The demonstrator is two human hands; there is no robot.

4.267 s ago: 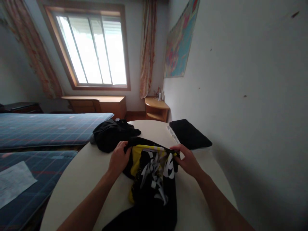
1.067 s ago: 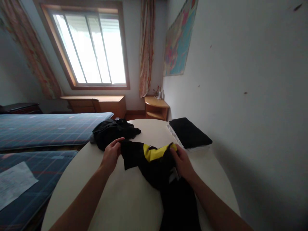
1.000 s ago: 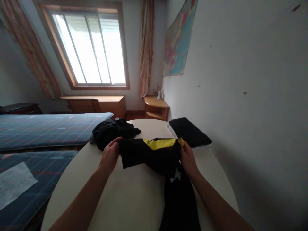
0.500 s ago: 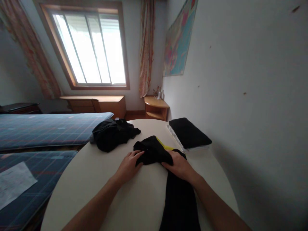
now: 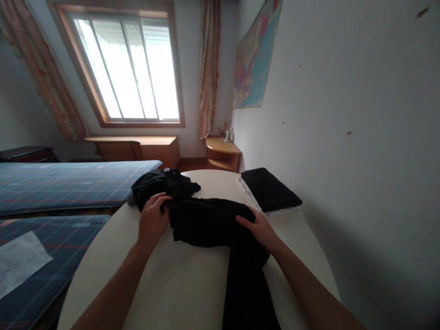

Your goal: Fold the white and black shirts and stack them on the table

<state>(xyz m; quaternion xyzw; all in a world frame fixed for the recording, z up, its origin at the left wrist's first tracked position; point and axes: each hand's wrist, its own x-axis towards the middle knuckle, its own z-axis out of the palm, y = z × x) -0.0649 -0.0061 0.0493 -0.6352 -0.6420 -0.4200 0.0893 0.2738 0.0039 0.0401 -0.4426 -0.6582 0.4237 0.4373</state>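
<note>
A black garment [image 5: 209, 222] is stretched across the round white table [image 5: 192, 284]. One long, narrow part of it, like a trouser leg or a sleeve, runs down toward me past the bottom of the view. My left hand [image 5: 153, 219] pinches the garment's left end, its fingers curled over the cloth. At the right bend of the cloth, my right hand [image 5: 259, 229] grips the edge, thumb on top and the other fingers hidden beneath. Just behind my left hand lies a crumpled heap of black clothing [image 5: 151, 183].
A folded black cloth [image 5: 271, 189] rests on a clear plastic-like packet at the table's back right, close to the white wall [image 5: 371, 183]. To the left are blue plaid mattresses [image 5: 79, 183] with a paper sheet [image 5: 24, 261]. A wooden corner shelf [image 5: 223, 146] stands beyond.
My left hand has moved left and away from me, drawing the bunched garment out into a wide flat strip. The yellow patch is out of sight. My right hand has shifted slightly right.
</note>
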